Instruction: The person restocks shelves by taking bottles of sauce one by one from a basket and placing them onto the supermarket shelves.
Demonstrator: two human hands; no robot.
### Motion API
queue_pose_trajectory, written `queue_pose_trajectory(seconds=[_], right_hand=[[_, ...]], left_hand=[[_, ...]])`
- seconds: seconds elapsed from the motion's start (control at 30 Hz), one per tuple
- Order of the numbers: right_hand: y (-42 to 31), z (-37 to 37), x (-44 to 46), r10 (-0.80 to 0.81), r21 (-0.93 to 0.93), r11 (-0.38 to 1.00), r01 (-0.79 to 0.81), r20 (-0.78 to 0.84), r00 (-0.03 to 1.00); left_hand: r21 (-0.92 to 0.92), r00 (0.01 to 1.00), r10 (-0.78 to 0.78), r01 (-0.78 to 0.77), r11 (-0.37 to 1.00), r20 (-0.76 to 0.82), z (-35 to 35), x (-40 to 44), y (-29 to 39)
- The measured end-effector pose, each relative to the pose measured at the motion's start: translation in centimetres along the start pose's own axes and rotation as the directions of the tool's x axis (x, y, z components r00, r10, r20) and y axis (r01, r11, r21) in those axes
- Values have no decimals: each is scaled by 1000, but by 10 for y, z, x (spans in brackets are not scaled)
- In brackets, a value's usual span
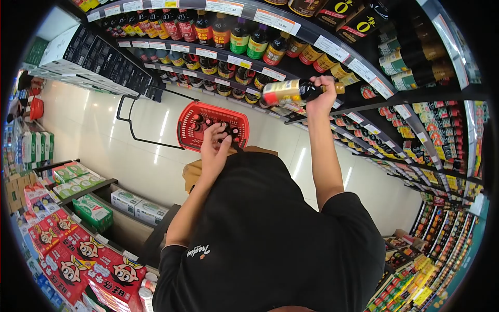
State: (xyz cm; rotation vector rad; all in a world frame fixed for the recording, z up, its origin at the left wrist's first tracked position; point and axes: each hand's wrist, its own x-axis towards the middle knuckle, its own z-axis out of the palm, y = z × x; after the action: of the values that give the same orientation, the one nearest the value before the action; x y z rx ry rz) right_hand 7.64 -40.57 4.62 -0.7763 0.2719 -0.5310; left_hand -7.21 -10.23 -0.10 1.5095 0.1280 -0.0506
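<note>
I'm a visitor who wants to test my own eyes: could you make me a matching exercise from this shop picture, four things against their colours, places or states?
1 right hand
2 left hand
3 basket
4 shirt

A red, with bottles inside
B black
C at the basket
D wrapped around a bottle near the shelves

Pairs: 1-D; 2-C; 3-A; 4-B

Bottles [198, 126] sit in the basket [241, 118] before the shelf [248, 11].
</note>
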Motion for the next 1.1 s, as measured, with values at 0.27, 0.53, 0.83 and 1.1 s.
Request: queue_pose_trajectory(seconds=[0.27,0.53,0.83,1.1], right_hand=[[6,4,68,-464,-189,869,458,12,886],[44,2,95,-334,-388,765,514,443,832],[80,0,151,-265,-612,633,474,404,876],[99,8,165,-292,-797,397,454,360,886]], left_hand=[[122,981,-172,161,980,87,-2,-24,-20],[246,983,-152,123,961,104,7,-22,-13],[323,984,-161,128,938,76,16,-22,-11],[333,984,-165,132,934,72,19,-19,-14]])
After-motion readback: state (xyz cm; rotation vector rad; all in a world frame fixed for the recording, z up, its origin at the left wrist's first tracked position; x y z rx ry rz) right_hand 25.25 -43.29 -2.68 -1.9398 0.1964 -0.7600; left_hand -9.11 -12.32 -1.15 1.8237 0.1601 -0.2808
